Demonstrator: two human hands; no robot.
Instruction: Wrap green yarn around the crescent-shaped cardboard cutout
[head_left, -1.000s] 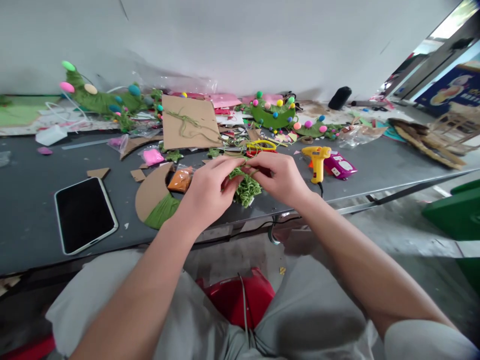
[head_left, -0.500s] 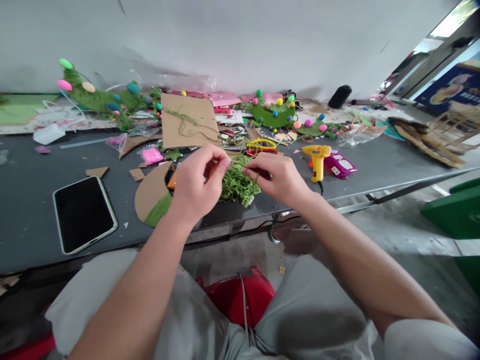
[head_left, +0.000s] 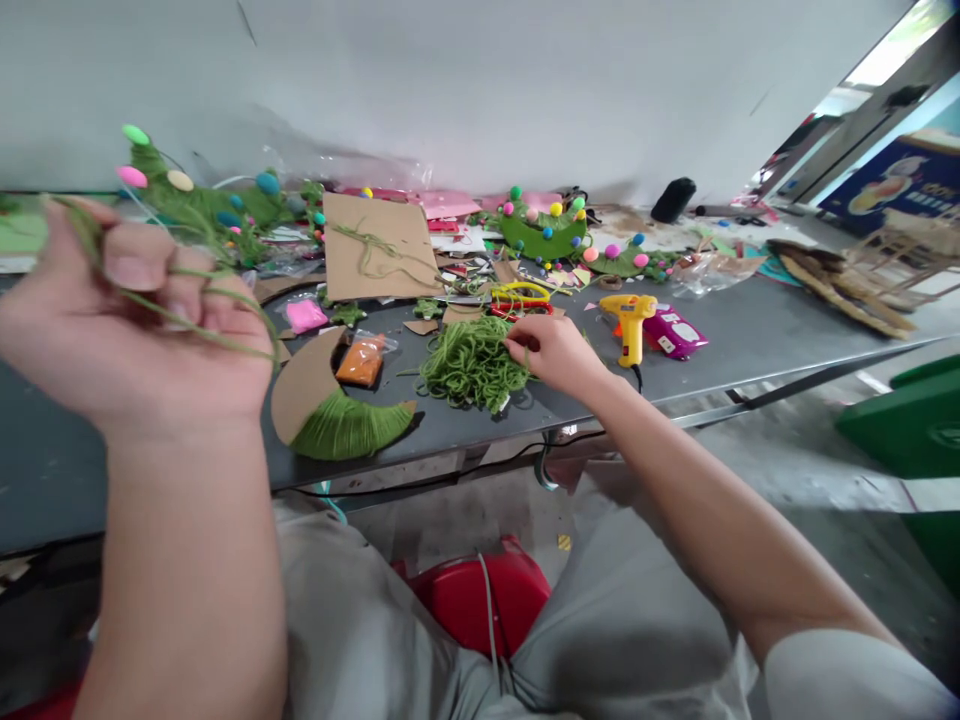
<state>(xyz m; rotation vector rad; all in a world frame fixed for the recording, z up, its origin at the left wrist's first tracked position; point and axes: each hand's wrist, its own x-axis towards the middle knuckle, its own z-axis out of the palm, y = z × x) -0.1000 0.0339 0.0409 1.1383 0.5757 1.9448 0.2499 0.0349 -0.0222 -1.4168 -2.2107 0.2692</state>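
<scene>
Two grips, left hand [head_left: 154,345] and right hand [head_left: 555,350], clasp green yarn [head_left: 472,365]; blue banner [head_left: 874,190] lettering unreadable.

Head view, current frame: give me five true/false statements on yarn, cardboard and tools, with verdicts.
1. A green yarn strand is looped across the fingers of the left hand. True.
2. The yellow glue gun is in the right hand. False: it lies on the dark grey table, beyond that hand's reach side.
3. The crescent-shaped brown cardboard is fully wrapped in yarn. False: part is bare.
4. Loose green strands lie on the flat brown cardboard sheet. True.
5. The orange packet in clear plastic sits right of the tangled green yarn pile. False: it sits left.
</scene>
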